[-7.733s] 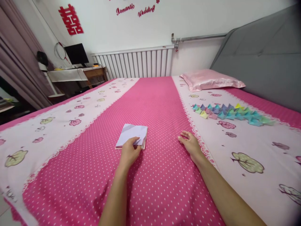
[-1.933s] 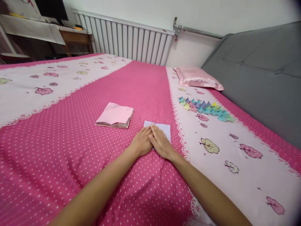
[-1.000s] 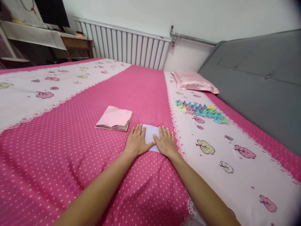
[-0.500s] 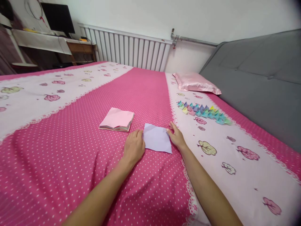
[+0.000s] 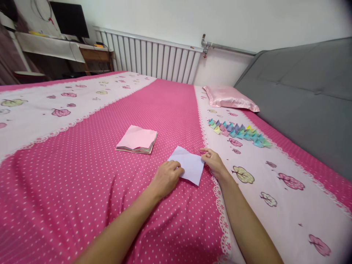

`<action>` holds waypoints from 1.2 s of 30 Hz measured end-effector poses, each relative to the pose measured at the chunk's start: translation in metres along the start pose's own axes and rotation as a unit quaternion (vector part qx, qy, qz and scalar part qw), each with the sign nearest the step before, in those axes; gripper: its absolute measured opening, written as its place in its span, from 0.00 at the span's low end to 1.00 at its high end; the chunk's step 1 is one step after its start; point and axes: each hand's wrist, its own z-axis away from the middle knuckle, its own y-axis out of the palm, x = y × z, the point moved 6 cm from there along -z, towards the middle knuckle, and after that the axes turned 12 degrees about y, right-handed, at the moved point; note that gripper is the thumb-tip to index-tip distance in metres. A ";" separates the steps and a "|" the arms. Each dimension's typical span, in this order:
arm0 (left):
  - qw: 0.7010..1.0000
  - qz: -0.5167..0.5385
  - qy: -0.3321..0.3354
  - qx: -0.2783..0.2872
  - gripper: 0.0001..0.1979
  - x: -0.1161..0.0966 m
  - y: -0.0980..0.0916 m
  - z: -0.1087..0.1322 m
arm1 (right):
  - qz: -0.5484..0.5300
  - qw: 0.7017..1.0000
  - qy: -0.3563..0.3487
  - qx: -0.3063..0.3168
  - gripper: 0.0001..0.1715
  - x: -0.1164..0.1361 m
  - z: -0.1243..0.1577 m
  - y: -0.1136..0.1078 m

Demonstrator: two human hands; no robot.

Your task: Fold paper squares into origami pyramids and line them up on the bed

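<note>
A pale lilac paper square [image 5: 189,165] lies turned cornerwise on the pink dotted bedspread [image 5: 110,190]. My left hand [image 5: 166,176] pinches its left corner with curled fingers. My right hand [image 5: 213,161] pinches its right corner. A stack of coloured paper squares [image 5: 136,139], pink sheet on top, rests to the left of the sheet. A row of several folded paper pieces [image 5: 239,131] in blue, green, yellow and pink lies to the right on the white strip.
A pink satin pillow [image 5: 230,98] lies against the grey padded headboard [image 5: 305,95]. A white radiator [image 5: 154,60] runs along the far wall. A desk [image 5: 68,51] with a dark monitor [image 5: 70,19] stands at the back left.
My hands went from pressing flat on the lilac sheet to gripping its two side corners. The sheet has been turned so that a corner points toward me.
</note>
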 end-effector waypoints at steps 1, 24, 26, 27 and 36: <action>1.000 -0.002 -0.012 -0.013 0.12 0.004 -0.001 0.000 | -0.007 0.999 0.016 0.032 0.24 0.001 0.004 -0.001; 0.943 0.102 -0.203 -0.243 0.16 0.051 -0.029 0.013 | 0.063 0.994 0.003 -0.090 0.34 -0.001 0.016 0.020; 0.963 0.084 -0.162 -0.198 0.17 0.039 -0.025 0.006 | 0.127 0.984 0.000 -0.128 0.34 0.001 0.018 0.018; 0.975 0.071 -0.134 -0.163 0.18 0.033 -0.020 0.001 | 0.151 0.978 0.000 -0.142 0.35 0.002 0.019 0.017; 0.996 -0.028 -0.061 0.066 0.29 0.020 0.025 -0.004 | 0.241 0.925 -0.158 -0.249 0.35 0.035 0.041 0.019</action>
